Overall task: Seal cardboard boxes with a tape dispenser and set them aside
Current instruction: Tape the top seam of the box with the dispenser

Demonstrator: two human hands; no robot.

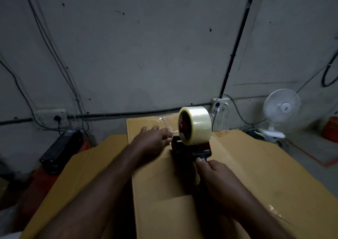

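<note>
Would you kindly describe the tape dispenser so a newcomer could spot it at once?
Start at the cardboard box filling the lower view. On its top stands the tape dispenser, its handle gripped by the right hand. Only it carries a fat roll of clear tape.

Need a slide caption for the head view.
Right hand grips the tape dispenser on a cardboard box while left hand presses the tape.

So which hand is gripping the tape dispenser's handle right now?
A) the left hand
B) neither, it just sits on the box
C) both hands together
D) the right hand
D: the right hand is curled round the handle of the tape dispenser, while the left hand lies with straight fingers on the cardboard box beside it.
</note>
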